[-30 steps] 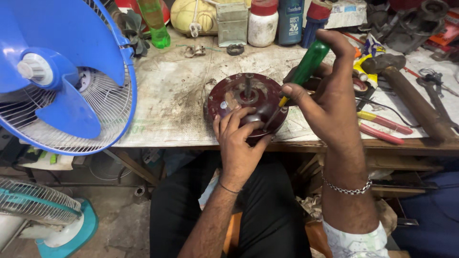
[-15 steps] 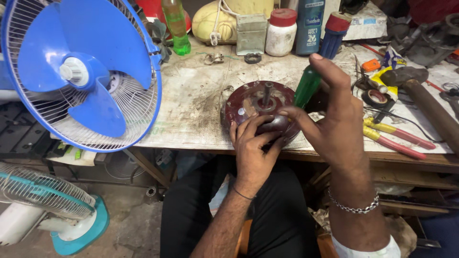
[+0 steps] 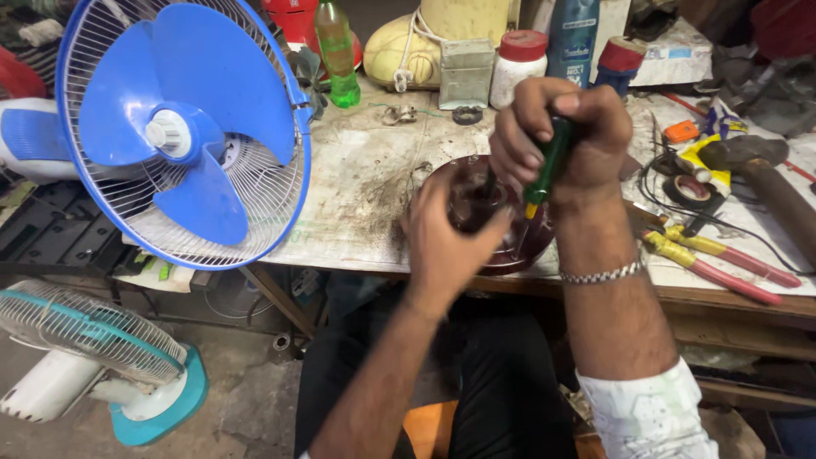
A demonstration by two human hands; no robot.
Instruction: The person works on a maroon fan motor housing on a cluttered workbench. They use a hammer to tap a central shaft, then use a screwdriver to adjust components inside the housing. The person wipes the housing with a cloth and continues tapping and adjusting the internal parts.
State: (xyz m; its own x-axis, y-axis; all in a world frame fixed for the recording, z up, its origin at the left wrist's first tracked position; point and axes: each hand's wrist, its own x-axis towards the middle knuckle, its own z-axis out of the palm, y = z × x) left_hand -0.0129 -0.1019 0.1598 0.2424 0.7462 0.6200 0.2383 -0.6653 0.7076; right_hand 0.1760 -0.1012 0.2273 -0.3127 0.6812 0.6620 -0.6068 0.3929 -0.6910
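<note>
One view only, from a camera worn on the head; it looked steeply down and forward over the person's own forearms; the lap and dark trousers filled the bottom edge, so the lens sat close above the work. The left hand (image 3: 450, 242) and right hand (image 3: 552, 136) stood near the middle of the frame, near the lens and large; the workbench (image 3: 357, 183) ran across the upper half, its far edge with bottles and jars near the top border. The blue fan (image 3: 183, 127) filled the upper left; a second fan (image 3: 93, 361) on the floor showed at lower left; pliers (image 3: 714, 263) lay toward the right edge. No second view to share ground with.
</note>
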